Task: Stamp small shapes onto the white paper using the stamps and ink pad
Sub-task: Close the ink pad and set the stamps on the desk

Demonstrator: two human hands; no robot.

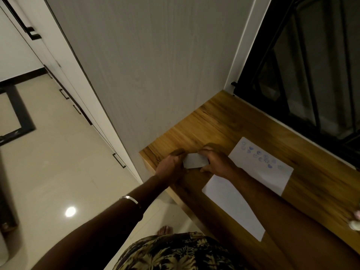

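Both hands meet at the far left end of the wooden table (224, 121). My left hand (171, 164) and my right hand (216, 160) grip a flat grey rectangular case (195, 160) from opposite sides; it looks like the ink pad, and I cannot tell whether it is open. To the right lies a white paper (272, 172) with several blue round stamp prints (261, 156) on its far half. A second blank white sheet (231, 201) lies nearer me, partly under my right forearm.
Small roundish objects (355, 221), perhaps stamps, show at the right frame edge on the table. A white wall panel stands behind the table's left end, and a dark barred window (311, 75) runs along its far side. Glossy tiled floor (58, 172) lies left.
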